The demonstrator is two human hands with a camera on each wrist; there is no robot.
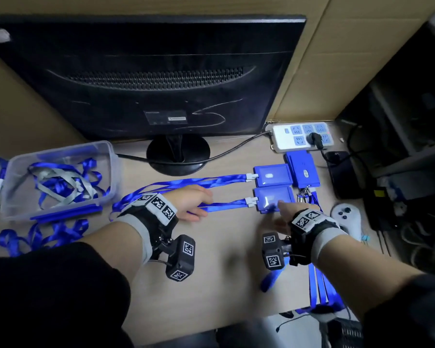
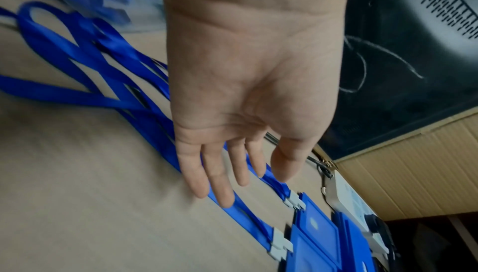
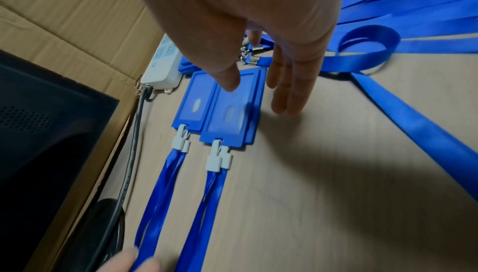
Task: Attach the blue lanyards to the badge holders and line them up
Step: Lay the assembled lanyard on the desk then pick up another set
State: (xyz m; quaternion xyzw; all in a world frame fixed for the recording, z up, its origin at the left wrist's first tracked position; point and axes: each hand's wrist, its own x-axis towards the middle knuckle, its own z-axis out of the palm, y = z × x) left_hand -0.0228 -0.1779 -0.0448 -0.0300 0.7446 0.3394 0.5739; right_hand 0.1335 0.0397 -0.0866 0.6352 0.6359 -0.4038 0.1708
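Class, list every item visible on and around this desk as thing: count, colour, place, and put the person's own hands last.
badge holders: two stacks side by side with lanyards clipped on, a third stack behind; blue; desk right.
lanyards: several, blue; stretched left from the holders, more loose at left and right.
clear tub: one, holds blue and grey lanyards; far left.
monitor: one, black, back facing; rear centre.
power strip: one, white with blue sockets; rear right.
game controller: one, grey; right edge.
cardboard: brown, behind the desk.
left hand: fingers straight, on the nearer lanyard.
right hand: fingers straight, at the nearer holder.
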